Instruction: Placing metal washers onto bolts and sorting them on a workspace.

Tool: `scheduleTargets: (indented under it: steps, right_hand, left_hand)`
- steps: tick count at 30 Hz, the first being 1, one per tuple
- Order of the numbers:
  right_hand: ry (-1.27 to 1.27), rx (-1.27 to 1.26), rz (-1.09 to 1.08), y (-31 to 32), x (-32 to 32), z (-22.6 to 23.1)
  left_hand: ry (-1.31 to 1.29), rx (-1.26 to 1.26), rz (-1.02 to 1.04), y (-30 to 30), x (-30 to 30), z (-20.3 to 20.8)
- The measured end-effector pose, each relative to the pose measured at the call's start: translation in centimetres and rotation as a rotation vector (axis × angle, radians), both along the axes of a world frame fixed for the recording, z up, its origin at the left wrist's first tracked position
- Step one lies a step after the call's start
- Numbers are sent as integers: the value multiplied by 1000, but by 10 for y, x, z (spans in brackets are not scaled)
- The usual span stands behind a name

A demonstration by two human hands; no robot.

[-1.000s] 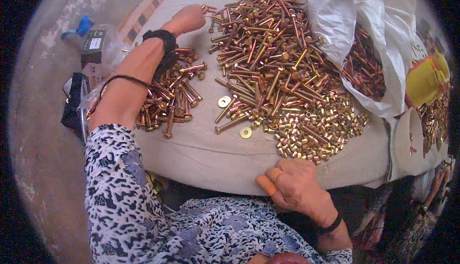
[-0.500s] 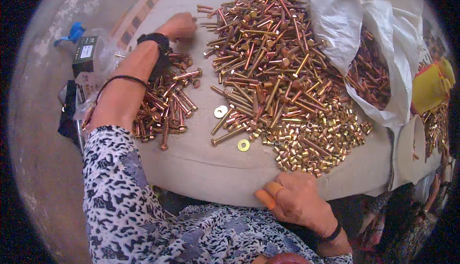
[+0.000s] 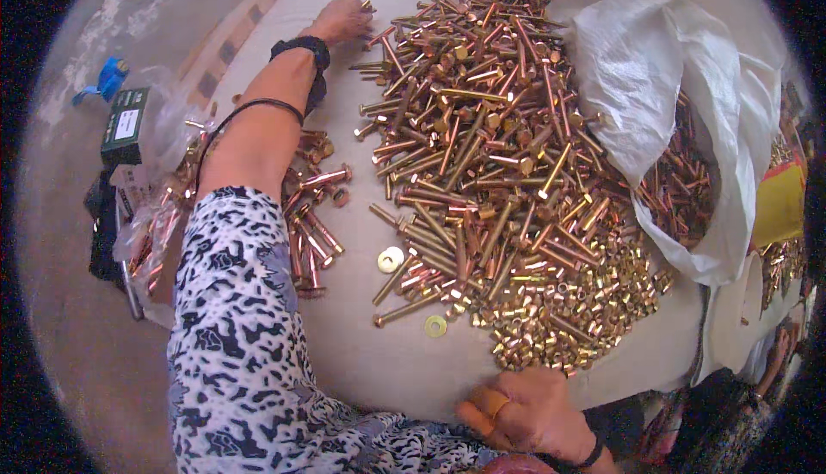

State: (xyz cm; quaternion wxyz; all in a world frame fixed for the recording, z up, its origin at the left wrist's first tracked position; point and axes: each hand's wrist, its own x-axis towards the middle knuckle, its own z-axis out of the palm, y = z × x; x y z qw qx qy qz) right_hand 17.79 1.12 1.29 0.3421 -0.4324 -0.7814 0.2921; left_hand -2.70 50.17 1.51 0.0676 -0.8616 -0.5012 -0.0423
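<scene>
At the far left edge of the large heap of long brass-coloured hex-head bolts (image 3: 482,138), the left hand (image 3: 342,20) lies stretched out across the pale cloth-covered work surface (image 3: 361,353), fingers curled over the nearest bolt ends; whether it pinches a bolt cannot be told, as the fingertips are hidden. The bolts beside this hand lie with their long axes roughly across the reach, heads pointing left. The right hand (image 3: 525,409) rests at the near edge of the surface, fingers loosely folded and holding nothing visible, just beside the patch of small brass-coloured nuts (image 3: 576,302). The left hand is nearer to the bolts, the right to the nuts. Two flat brass washers (image 3: 391,259) lie apart between both hands.
</scene>
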Motion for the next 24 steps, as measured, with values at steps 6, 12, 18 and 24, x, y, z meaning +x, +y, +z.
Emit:
scheduleTargets:
  steps: [6,12,18,24]
  right_hand:
    - [203,36,-68,5,-1,2]
    - [229,54,-67,11,-3,0]
    - [208,88,-105,9,-6,3]
    - [209,106,-113,9,-7,0]
  left_hand:
    - [7,-259,40,-6,17,17]
    - [-23,-244,121,-23,9,25]
    - [-9,-414,224,-32,-1,38]
    - [-63,-318,155,-45,-11,33]
